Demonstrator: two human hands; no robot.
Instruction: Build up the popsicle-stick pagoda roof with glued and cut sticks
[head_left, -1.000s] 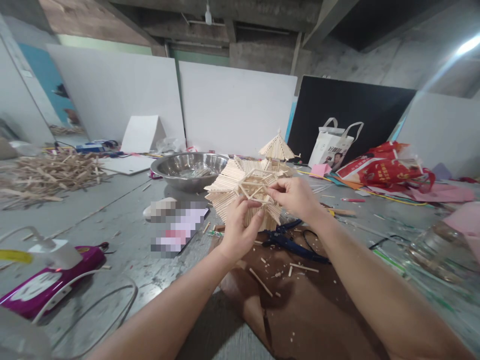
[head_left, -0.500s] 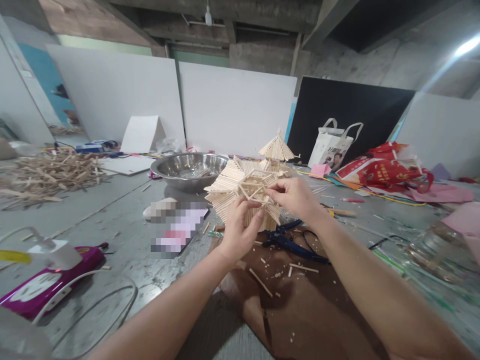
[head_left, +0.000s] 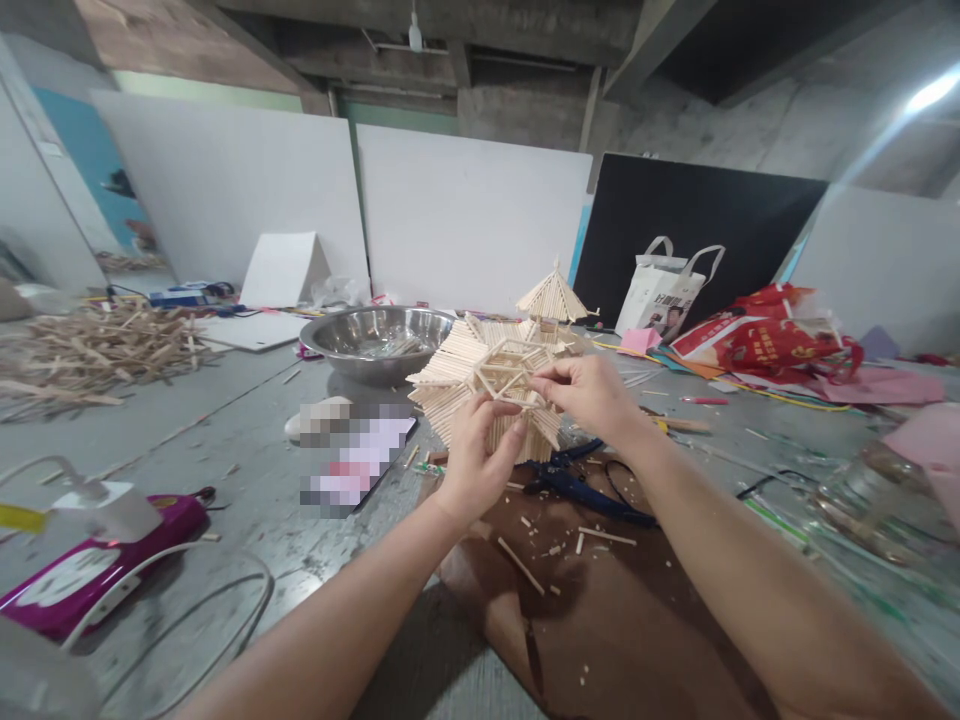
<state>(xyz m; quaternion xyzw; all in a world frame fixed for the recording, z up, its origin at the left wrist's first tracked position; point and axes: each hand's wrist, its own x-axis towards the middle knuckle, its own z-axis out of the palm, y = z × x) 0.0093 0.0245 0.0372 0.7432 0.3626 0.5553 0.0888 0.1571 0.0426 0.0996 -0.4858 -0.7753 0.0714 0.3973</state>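
A roof-like model (head_left: 448, 387) of thin wooden sticks stands before me, with an open stick frame on its top. My left hand (head_left: 480, 450) is closed at the model's near side, thumb and fingers at the frame's front edge. My right hand (head_left: 581, 392) pinches at the frame's right side; the small piece between its fingertips is mostly hidden. Behind the model rises a small pointed stick roof (head_left: 556, 294). Below my hands, blue-handled pliers (head_left: 585, 488) lie on a brown sheet (head_left: 600, 620) with cut stick bits (head_left: 521, 566).
A steel bowl (head_left: 337, 345) stands behind the model on the left. Further left are a phone (head_left: 375, 455), a purple power strip (head_left: 176, 530) with white cables, and a heap of wood sticks (head_left: 112, 350). At right are a red plastic bag (head_left: 765, 335), a white tote bag (head_left: 652, 290) and a clear jar (head_left: 874, 500).
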